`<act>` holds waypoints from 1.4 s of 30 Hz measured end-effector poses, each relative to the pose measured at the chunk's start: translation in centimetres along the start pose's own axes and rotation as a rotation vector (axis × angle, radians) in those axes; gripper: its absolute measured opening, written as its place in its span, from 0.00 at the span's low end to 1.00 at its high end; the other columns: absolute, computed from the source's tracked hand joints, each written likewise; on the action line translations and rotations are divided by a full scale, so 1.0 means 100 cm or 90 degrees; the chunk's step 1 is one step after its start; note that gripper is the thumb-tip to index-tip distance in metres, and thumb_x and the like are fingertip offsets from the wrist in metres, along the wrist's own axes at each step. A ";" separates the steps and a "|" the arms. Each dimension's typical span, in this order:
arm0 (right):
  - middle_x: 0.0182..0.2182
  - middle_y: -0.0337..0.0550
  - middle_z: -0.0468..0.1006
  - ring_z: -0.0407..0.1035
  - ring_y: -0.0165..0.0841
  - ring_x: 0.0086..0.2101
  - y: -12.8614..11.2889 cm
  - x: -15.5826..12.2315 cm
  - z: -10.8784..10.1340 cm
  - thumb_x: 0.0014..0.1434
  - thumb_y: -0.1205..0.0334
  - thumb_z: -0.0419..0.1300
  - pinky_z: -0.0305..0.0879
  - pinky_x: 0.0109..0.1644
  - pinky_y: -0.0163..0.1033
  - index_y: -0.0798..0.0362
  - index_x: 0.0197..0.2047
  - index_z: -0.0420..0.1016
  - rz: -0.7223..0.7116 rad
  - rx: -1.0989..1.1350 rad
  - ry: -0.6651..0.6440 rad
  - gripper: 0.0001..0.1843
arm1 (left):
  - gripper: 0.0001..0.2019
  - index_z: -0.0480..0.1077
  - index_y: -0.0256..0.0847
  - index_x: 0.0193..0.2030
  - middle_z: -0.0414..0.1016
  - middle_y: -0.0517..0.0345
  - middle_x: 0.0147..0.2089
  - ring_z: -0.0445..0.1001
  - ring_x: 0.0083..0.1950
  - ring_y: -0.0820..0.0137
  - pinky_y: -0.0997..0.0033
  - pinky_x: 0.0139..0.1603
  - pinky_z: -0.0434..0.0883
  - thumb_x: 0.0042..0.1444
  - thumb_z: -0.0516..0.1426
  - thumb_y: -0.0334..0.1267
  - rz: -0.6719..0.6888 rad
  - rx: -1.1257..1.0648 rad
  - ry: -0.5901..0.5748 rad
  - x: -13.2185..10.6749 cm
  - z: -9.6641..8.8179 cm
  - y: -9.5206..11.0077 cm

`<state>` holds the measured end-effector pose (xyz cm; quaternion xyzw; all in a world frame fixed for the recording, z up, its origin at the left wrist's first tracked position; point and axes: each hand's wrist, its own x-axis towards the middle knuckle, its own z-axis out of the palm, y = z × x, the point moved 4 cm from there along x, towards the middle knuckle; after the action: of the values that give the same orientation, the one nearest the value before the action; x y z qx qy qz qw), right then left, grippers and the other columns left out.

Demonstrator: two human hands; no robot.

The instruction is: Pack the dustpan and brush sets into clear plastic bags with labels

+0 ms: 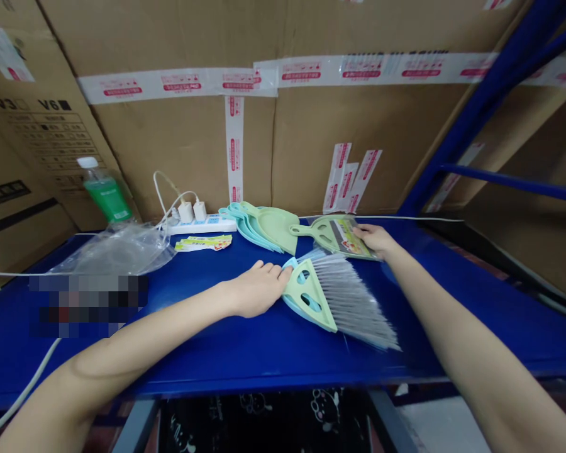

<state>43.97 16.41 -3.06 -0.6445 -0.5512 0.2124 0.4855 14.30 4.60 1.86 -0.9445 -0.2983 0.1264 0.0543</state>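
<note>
My left hand (259,289) is closed around the handle end of a green hand broom (324,301) with grey bristles. Under it lies another broom, whose light blue edge (306,314) shows; the bristles of both point to the right. My right hand (372,239) grips the right edge of a green dustpan (323,234) that carries a printed label, and clear plastic seems to surround it. Left of that dustpan is a fanned stack of light blue dustpans (252,231), with a green dustpan (278,228) on top.
Behind the blue table (207,358) stand large taped cardboard boxes (179,138). A white power strip (221,223) with plugs, printed labels (202,243), a clear plastic bag (122,248) and a green bottle (107,195) are on the left. Blue metal framing (481,107) rises at right.
</note>
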 end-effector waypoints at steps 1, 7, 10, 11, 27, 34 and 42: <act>0.47 0.46 0.74 0.71 0.35 0.42 0.000 0.001 0.000 0.64 0.54 0.57 0.70 0.45 0.47 0.54 0.50 0.71 0.000 -0.041 0.002 0.16 | 0.28 0.48 0.29 0.66 0.70 0.38 0.55 0.70 0.54 0.58 0.58 0.55 0.63 0.59 0.48 0.26 -0.001 0.000 0.001 -0.002 0.001 -0.001; 0.37 0.49 0.80 0.73 0.44 0.43 -0.010 0.001 0.003 0.59 0.51 0.58 0.66 0.50 0.50 0.51 0.40 0.78 -0.061 -0.226 -0.006 0.14 | 0.26 0.50 0.28 0.66 0.71 0.39 0.52 0.71 0.51 0.58 0.58 0.52 0.65 0.61 0.49 0.30 -0.021 0.013 0.011 -0.008 0.002 -0.003; 0.35 0.53 0.80 0.72 0.51 0.44 -0.018 -0.003 0.005 0.53 0.57 0.60 0.65 0.51 0.54 0.51 0.38 0.79 -0.098 -0.297 -0.023 0.12 | 0.26 0.52 0.29 0.65 0.72 0.40 0.51 0.72 0.49 0.57 0.59 0.50 0.66 0.64 0.50 0.39 -0.026 0.021 0.055 -0.010 0.001 -0.003; 0.35 0.54 0.80 0.72 0.52 0.44 -0.021 -0.006 0.006 0.51 0.59 0.59 0.64 0.51 0.56 0.52 0.38 0.79 -0.109 -0.318 -0.031 0.12 | 0.27 0.52 0.29 0.65 0.72 0.40 0.51 0.72 0.49 0.57 0.59 0.50 0.66 0.64 0.50 0.43 -0.030 0.026 0.072 -0.011 0.001 -0.004; 0.56 0.50 0.71 0.61 0.45 0.58 -0.127 -0.114 0.041 0.62 0.43 0.49 0.57 0.60 0.57 0.50 0.59 0.69 -0.453 -0.269 -0.431 0.29 | 0.20 0.62 0.31 0.57 0.71 0.44 0.46 0.71 0.50 0.57 0.58 0.48 0.68 0.65 0.50 0.44 -0.052 0.030 0.182 -0.021 -0.001 -0.002; 0.57 0.54 0.69 0.57 0.48 0.60 -0.142 -0.175 0.060 0.61 0.49 0.55 0.57 0.61 0.59 0.54 0.58 0.69 -0.506 -0.318 -0.454 0.26 | 0.24 0.57 0.37 0.57 0.75 0.48 0.47 0.75 0.47 0.60 0.60 0.44 0.72 0.57 0.58 0.43 -0.112 -0.282 0.208 -0.029 0.013 -0.024; 0.45 0.49 0.76 0.65 0.45 0.52 -0.146 -0.178 0.068 0.62 0.62 0.54 0.64 0.56 0.55 0.51 0.49 0.74 -0.530 -0.313 -0.380 0.14 | 0.17 0.62 0.39 0.50 0.73 0.49 0.51 0.72 0.53 0.63 0.62 0.51 0.71 0.55 0.58 0.28 -0.091 -0.351 0.221 -0.029 0.025 -0.027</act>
<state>25.77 1.62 1.89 -0.3788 -0.9054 0.0417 0.1872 9.86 5.17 0.50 -0.9078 -0.3731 -0.1261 -0.1443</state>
